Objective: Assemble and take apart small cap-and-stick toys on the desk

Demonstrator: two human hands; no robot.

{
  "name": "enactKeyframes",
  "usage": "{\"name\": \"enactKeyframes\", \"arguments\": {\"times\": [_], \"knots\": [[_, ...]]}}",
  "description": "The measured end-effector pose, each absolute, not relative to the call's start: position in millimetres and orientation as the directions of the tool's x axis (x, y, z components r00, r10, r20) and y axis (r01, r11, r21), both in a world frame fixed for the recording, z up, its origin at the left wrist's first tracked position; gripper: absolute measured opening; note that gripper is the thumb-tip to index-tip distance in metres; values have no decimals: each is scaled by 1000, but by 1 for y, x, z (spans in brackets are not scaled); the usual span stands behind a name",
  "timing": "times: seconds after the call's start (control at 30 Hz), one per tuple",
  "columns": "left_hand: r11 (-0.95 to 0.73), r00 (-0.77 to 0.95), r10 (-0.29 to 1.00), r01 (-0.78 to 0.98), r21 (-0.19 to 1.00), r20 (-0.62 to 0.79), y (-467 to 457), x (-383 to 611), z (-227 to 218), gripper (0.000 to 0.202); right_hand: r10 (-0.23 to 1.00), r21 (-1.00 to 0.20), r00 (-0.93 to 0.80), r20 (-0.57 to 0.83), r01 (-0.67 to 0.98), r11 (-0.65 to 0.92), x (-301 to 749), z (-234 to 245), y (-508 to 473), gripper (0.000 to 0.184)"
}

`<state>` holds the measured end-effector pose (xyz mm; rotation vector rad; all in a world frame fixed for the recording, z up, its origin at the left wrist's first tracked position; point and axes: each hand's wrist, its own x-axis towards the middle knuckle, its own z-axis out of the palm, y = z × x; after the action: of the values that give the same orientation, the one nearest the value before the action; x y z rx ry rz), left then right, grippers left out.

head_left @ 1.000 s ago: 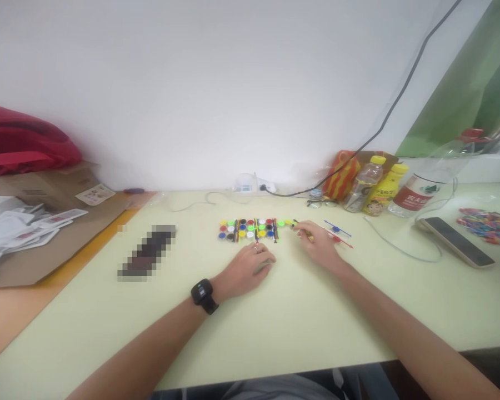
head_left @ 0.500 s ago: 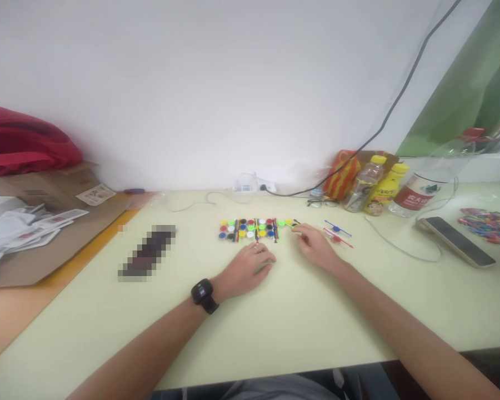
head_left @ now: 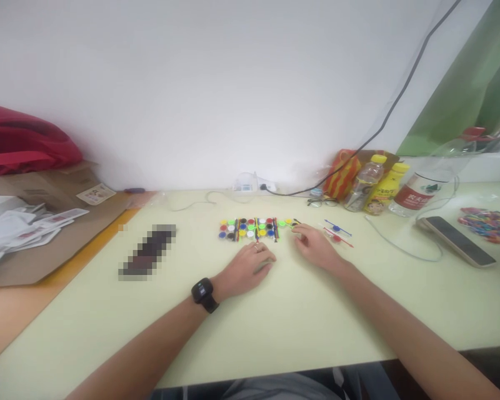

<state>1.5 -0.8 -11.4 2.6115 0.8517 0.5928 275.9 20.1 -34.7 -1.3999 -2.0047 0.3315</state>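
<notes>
A grid of small coloured discs (head_left: 250, 228), with thin sticks set between its columns, lies in the middle of the pale table (head_left: 275, 322). My left hand (head_left: 248, 268) rests on the table just in front of the grid. Its fingers are curled under and a black watch (head_left: 203, 293) is on the wrist. My right hand (head_left: 315, 244) reaches to the grid's right end, its fingertips pinched on a thin dark-and-yellow stick (head_left: 295, 223). Just right of that hand lie loose blue and red sticks (head_left: 337, 233).
Drink bottles (head_left: 373, 191), a large water bottle (head_left: 420, 191), glasses (head_left: 320, 203), a phone (head_left: 456, 240) and a heap of coloured pieces (head_left: 489, 223) are at the right. A blurred dark object (head_left: 148, 251), cardboard (head_left: 54, 233) and a red bag (head_left: 20, 139) are at the left.
My right hand has drawn a little left and in toward the grid's right end with the stick. My left hand has stayed put.
</notes>
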Motion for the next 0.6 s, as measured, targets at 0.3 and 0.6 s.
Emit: {"name": "enactKeyframes", "arguments": {"times": [0.3, 0.6], "knots": [[-766, 737, 618, 484, 424, 276, 0, 1, -12, 19, 899, -504, -220, 378, 766, 399, 278, -37, 22, 28], [-761, 738, 620, 484, 431, 267, -1, 3, -10, 20, 883, -483, -245, 401, 763, 431, 280, -40, 23, 27]]}}
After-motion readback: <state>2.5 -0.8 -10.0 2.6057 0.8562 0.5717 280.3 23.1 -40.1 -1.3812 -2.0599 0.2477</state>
